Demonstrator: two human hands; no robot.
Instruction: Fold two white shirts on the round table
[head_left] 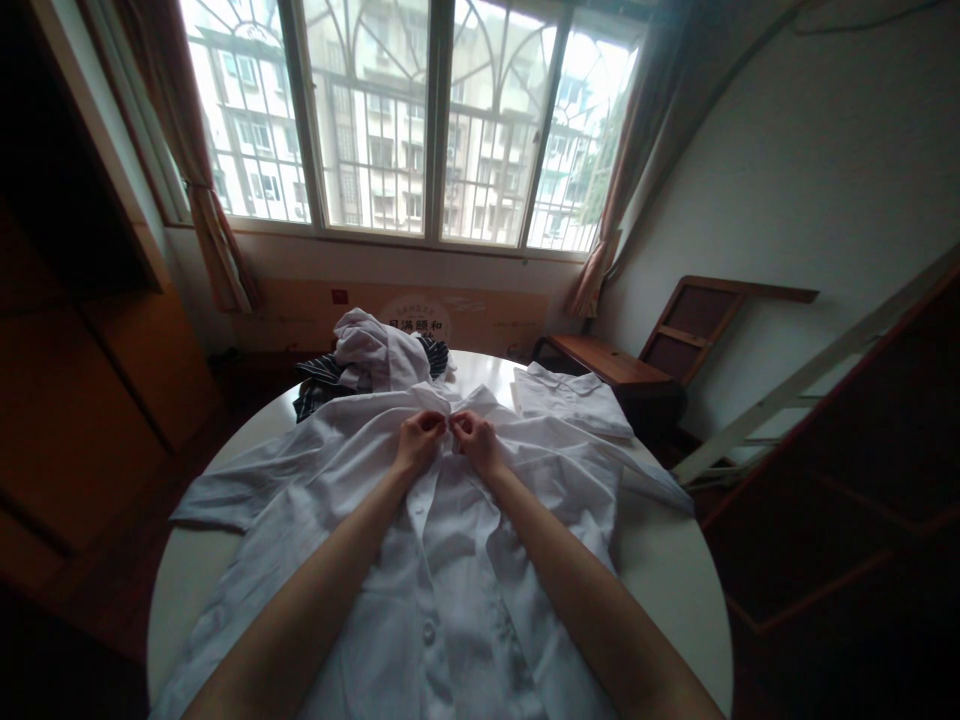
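Observation:
A white button-up shirt lies spread face up, its front partly parted below the collar and its sleeves reaching out to both sides. Just under the collar, my left hand pinches one front edge of the shirt. Close beside it, my right hand pinches the opposite edge, fingertips nearly meeting the left ones. Any button between the fingers is hidden. Lower down, a few buttons show along the left front edge.
The shirt rests on a round white table. At its far left sits a heap of crumpled clothes, white over dark striped. A folded white shirt lies at the far right. Beyond stand a wooden chair and a cardboard box under the window.

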